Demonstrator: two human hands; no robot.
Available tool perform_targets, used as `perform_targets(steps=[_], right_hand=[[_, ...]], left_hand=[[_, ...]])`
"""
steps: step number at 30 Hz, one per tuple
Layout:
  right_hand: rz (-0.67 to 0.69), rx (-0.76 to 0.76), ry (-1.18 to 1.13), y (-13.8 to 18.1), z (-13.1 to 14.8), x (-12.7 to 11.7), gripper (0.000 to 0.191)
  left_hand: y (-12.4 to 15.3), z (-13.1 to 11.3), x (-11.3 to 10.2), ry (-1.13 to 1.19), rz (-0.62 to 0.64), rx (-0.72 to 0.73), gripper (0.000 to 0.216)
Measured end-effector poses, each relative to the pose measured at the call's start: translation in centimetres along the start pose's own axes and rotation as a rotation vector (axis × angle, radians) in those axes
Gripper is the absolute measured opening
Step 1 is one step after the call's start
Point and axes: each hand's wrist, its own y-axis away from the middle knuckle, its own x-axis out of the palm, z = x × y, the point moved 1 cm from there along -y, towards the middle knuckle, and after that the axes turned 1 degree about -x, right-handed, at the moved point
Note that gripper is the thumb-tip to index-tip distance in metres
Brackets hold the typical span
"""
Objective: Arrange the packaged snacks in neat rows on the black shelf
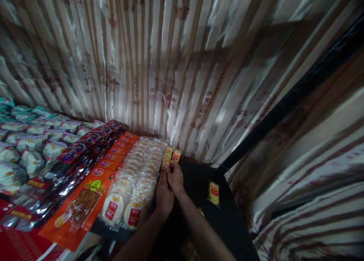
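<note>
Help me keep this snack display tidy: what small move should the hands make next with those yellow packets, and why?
Probably press the small yellow packets upright against the row of round rice crackers. Both the left hand and right hand already touch them at the back of the black surface, where one yellow packet lies apart.

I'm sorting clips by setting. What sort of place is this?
Probably a snack stall or small shop display: rows of packed snacks lie sorted by kind on a table, striped cloth hangs behind, and both hands line up small yellow packets.
</note>
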Motion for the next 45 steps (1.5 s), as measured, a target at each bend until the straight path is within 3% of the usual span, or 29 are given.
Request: perform_targets(steps=[6, 10, 13, 18, 22, 25, 28, 32, 38, 45], right_hand=[[-0.017, 0.004, 0.044, 0.2, -0.2, -0.4, 0.033], [-0.025, -0.019, 0.07, 1.2, -0.4, -2.2, 0.035], [-0.006, -0.039, 0.109, 2.4, -0.7, -4.7, 0.03], [0.039, 0.031, 0.269, 5.2, -1.4, -10.5, 0.027], [0.207, 0.138, 0.445, 8.1, -1.6, -14.4, 0.026], [0.317, 0.165, 0.591, 10.0, -1.4, -15.9, 0.03], [0.387, 0.194, 0.643, 11.1, -1.3, -16.2, 0.032], [0.399, 0.213, 0.543, 11.0, -1.6, -15.5, 0.029], [0.271, 0.252, 0.205, 8.6, -2.0, -13.6, 0.032], [0.128, 0.195, -0.048, 5.4, -2.4, -9.7, 0.025]], left_hand=[[0.0, 0.0, 0.1, -0.01, 0.002, -0.001, 0.05], [0.7, -0.5, -0.3, -0.089, -0.012, 0.005, 0.053], [1.7, -1.4, -0.8, -0.227, 0.054, -0.002, 0.046], [4.0, -3.0, -1.1, -0.392, 0.291, -0.022, 0.035], [5.7, -4.1, -0.7, -0.439, 0.409, -0.025, 0.033], [6.7, -4.9, -0.4, -0.47, 0.484, -0.039, 0.033], [7.4, -5.5, 0.0, -0.48, 0.527, -0.041, 0.031], [7.6, -5.8, 0.5, -0.456, 0.523, -0.036, 0.032], [5.9, -5.5, 0.8, -0.31, 0.332, -0.063, 0.034], [2.8, -5.7, 0.4, -0.199, 0.174, -0.105, 0.036]])
